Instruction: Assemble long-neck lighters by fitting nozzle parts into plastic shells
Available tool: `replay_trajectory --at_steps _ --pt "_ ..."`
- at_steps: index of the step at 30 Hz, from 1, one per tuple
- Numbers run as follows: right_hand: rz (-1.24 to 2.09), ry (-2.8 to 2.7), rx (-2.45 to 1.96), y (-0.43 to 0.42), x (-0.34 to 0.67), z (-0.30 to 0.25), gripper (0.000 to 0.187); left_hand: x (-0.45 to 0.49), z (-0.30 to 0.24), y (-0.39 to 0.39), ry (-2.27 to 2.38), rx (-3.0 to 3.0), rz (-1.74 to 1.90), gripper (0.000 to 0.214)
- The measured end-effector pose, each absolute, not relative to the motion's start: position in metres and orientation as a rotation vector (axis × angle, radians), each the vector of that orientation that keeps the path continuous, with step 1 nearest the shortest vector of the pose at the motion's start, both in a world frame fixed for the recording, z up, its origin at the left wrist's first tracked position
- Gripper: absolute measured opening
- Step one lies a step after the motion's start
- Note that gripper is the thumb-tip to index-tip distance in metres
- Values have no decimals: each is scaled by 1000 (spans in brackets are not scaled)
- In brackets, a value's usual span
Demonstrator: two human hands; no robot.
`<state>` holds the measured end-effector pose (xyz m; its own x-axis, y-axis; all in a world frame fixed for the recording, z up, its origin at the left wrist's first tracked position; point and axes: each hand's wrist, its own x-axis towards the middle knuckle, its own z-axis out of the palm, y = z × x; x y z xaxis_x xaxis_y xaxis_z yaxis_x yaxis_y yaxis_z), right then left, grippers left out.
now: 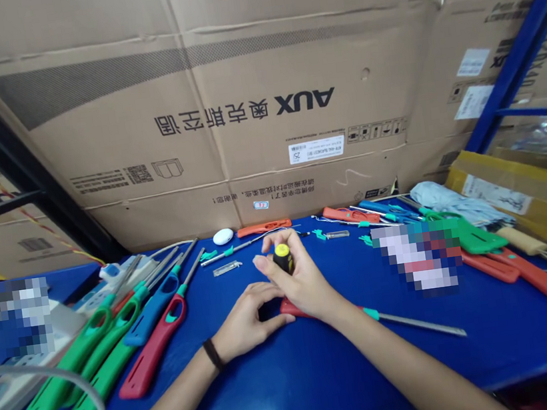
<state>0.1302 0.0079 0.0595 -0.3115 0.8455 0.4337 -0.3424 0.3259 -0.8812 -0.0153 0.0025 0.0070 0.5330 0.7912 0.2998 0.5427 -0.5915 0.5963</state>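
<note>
Wrapped snugly round an upright screwdriver, the right hand sits just over the red lighter, which lies mid-tabletop, long axis slanting rightward toward the near edge; the left hand pinches its left end, tip hidden.

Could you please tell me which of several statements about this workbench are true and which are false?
1. The right hand holds a black-and-yellow handle. True.
2. The left hand is raised away from the red lighter. False: it holds that lighter's handle end between thumb and fingers.
3. All the lighters on the left are green. False: a blue lighter and another red lighter lie there too.
4. A white oval object lies near the cardboard. True.
5. The black wristband is on the right wrist. False: it is on the left.
</note>
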Motion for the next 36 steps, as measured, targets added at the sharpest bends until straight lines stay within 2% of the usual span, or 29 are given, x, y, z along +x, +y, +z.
replay_trajectory --at_steps 5,7,10,13,16,18,21,24,27,30,33,36 --pt "1285 -1518 -489 6 131 61 34 -16 6 3 1072 2355 765 28" --pt "1256 -1509 -472 6 130 61 26 -16 5 3 1076 2343 791 29" --pt "1255 -1410 -431 6 129 60 35 -15 7 2 1075 2330 793 31" --pt "1292 -1392 -414 7 130 60 26 -15 9 2 1074 2344 756 30" --pt "1278 -1477 -464 7 131 62 39 -15 9 2 1084 2353 747 29" --pt "1279 -1484 -459 7 129 63 30 -14 9 1 1088 2334 770 28" --pt "1328 -1419 -394 5 127 62 32 -14 8 1 1073 2308 793 27" --pt "1338 -1448 -404 4 128 60 21 -14 8 2 1083 2333 776 28" --pt "1254 -1538 -444 5 130 61 30 -15 8 2 1102 2342 757 28" --pt "1178 -1515 -421 6 128 61 16 -15 9 2 1077 2321 782 28" --pt "1233 -1410 -380 4 126 59 26 -14 10 1 1055 2321 791 29" --pt "1271 -1428 -404 0 127 60 19 -14 10 1 1084 2328 783 27"
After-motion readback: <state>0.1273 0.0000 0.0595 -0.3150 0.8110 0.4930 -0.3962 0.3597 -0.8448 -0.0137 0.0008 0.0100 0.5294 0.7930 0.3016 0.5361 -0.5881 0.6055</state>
